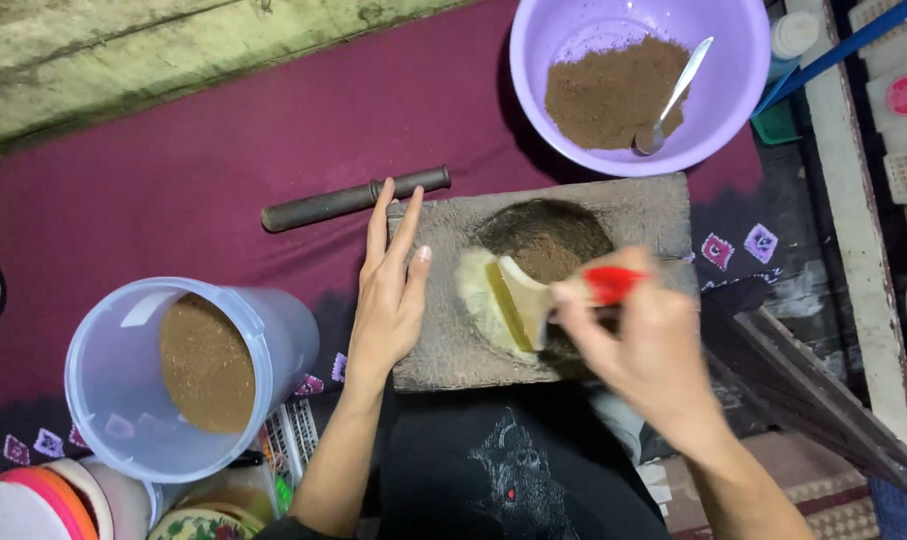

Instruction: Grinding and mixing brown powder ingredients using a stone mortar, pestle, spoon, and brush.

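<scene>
the right hand (645,345), in the lower right of the frame and blurred, is pinched around the red handle of a paintbrush (533,300), thumb and fingers closed on it. the brush lies at the centre of the frame, its long axis running roughly left to right with a slight tilt: handle toward the right, pale bristles pointing left and fanned against the rim of the hollow in a stone mortar block (643,210). the brush looks light, with a stiff handle and soft, springy bristles, so the red handle seems the natural place to hold it. the left hand (390,290) lies flat on the block's left edge, fingers long and close together, thumb apart. the block looks heavy, rough and unlikely to slip; its sides would be the place to take hold. brown powder sits in the hollow. a dark pestle (355,198) lies just above left, a lilac bowl (733,120) of powder with a spoon (673,95) at upper right, a clear bucket (123,400) of powder at lower left.
</scene>
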